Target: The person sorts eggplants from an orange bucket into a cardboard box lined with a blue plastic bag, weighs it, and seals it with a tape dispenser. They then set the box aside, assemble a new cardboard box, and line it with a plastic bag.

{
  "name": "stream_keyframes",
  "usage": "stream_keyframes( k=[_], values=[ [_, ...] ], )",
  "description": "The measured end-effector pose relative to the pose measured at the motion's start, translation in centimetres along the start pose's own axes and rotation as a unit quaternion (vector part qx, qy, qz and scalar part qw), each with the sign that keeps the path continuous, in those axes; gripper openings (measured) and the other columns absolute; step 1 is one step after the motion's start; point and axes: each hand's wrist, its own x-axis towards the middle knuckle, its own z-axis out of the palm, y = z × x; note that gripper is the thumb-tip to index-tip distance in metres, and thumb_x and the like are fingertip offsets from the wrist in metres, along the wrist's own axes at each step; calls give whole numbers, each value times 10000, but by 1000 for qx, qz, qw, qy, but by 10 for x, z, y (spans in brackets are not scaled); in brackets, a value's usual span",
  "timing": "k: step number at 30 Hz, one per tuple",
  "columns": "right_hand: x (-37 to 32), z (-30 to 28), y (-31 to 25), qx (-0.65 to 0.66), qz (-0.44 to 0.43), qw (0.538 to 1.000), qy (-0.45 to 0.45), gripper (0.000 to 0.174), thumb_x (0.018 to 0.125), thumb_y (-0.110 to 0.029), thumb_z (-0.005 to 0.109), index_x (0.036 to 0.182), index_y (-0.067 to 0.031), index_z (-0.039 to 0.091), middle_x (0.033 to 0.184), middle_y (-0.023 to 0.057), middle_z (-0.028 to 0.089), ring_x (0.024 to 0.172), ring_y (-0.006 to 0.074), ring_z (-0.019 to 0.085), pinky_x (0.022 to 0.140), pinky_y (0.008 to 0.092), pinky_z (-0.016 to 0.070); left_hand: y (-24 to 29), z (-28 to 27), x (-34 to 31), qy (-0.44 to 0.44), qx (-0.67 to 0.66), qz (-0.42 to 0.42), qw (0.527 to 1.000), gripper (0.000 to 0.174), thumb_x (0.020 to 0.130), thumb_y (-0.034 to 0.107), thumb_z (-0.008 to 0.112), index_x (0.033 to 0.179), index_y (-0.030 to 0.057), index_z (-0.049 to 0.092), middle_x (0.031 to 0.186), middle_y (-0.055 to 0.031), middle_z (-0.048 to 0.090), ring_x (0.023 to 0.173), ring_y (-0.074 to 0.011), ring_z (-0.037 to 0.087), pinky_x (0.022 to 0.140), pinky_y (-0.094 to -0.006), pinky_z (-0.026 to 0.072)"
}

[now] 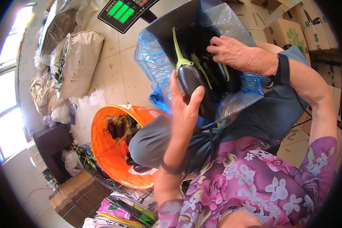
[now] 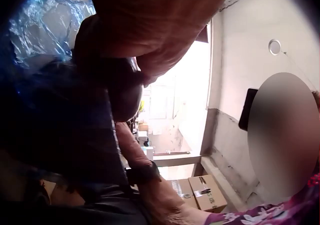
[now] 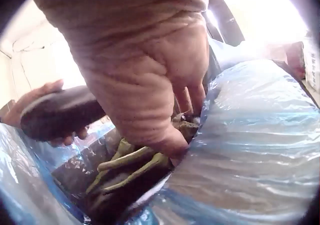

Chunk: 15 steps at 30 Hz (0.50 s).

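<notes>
Holds an eggplant (image 1: pixel 191 81) in the left hand (image 1: pixel 184 114), fingers (image 1: pixel 175 85) curled round it, at the blue-lined box's (image 1: pixel 171 22) near edge. Rests the right hand (image 1: pixel 237 53) inside that box, fingers (image 1: pixel 217 48) together on packed eggplants (image 1: pixel 216 75).

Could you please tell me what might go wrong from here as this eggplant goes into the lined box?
1. The left hand grips the eggplant at the edge of the box; if it slips, it may fall toward the orange bucket.
2. The stiff stems under the right hand might poke through the thin blue liner.
</notes>
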Motion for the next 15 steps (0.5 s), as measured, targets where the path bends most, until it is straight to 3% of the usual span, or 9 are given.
stream_keyframes(
  k=[3, 6, 7, 8, 10, 11, 12, 14, 15],
  values=[
    [-12, 0, -1, 83, 40, 996, 2, 357, 738, -61, 623, 1088, -21, 678, 1318, 110, 533, 1228, 284, 461, 1022, 365, 421, -19, 15, 14, -1, 44, 9, 999, 834, 895, 217, 692, 1524, 59, 167, 1161, -146, 579, 977, -211, 593, 859, -319, 491],
    [-10, 5, -2, 78, 40, 996, -23, 347, 734, -76, 637, 1074, -22, 678, 1295, 119, 549, 1226, 284, 467, 1011, 367, 434, -44, 23, 30, -16, 105, 14, 994, 843, 894, 225, 691, 1532, 90, 157, 1200, -186, 585, 1006, -239, 598, 877, -345, 485],
    [-10, 4, -3, 81, 42, 996, -21, 347, 734, -76, 637, 1074, -22, 678, 1295, 119, 549, 1226, 284, 467, 1011, 367, 434, -55, 28, 36, 2, 150, 75, 986, 840, 890, 258, 692, 1533, 110, 173, 1233, -258, 579, 1033, -321, 621, 901, -398, 482],
    [-12, 2, -4, 69, 42, 996, -35, 343, 733, -79, 638, 1069, -22, 678, 1287, 120, 556, 1226, 286, 470, 1005, 372, 438, -64, 29, 39, 0, 153, 74, 985, 840, 890, 258, 692, 1533, 110, 173, 1233, -258, 579, 1033, -321, 621, 901, -398, 482],
    [-13, 3, -6, 55, 42, 996, -48, 338, 733, -82, 638, 1063, -21, 678, 1280, 121, 564, 1226, 287, 474, 999, 376, 443, -68, 30, 45, -15, 303, 107, 947, 845, 876, 308, 704, 1528, 110, 203, 1190, -301, 582, 1005, -407, 626, 875, -450, 489],
    [-16, 5, -6, 56, 44, 997, -16, 336, 732, -87, 640, 1058, -18, 677, 1276, 119, 568, 1224, 288, 480, 998, 378, 444, -69, 32, 43, -19, 397, 100, 912, 812, 860, 317, 718, 1513, 131, 275, 1006, -258, 625, 894, -369, 635, 817, -454, 483],
    [-18, 6, -8, 57, 47, 997, 15, 333, 731, -91, 642, 1053, -16, 677, 1273, 117, 571, 1223, 288, 485, 996, 380, 445, -66, 32, 41, -19, 396, 102, 912, 812, 860, 317, 718, 1513, 131, 275, 1006, -258, 625, 894, -369, 635, 817, -454, 483],
    [-22, 8, -10, 52, 42, 997, 38, 333, 727, -90, 647, 1050, -12, 672, 1266, 118, 573, 1216, 289, 493, 985, 378, 449, -62, 35, 40, -38, 486, 111, 866, 827, 841, 327, 737, 1506, 118, 292, 883, -222, 636, 800, -367, 636, 753, -445, 491],
    [-24, 7, -11, 46, 37, 996, 61, 333, 723, -89, 653, 1046, -9, 666, 1259, 120, 576, 1210, 291, 500, 973, 377, 453, -72, 32, 46, -49, 441, 115, 889, 848, 823, 324, 756, 1505, 117, 296, 735, -174, 624, 684, -353, 625, 675, -431, 495]
  ],
)
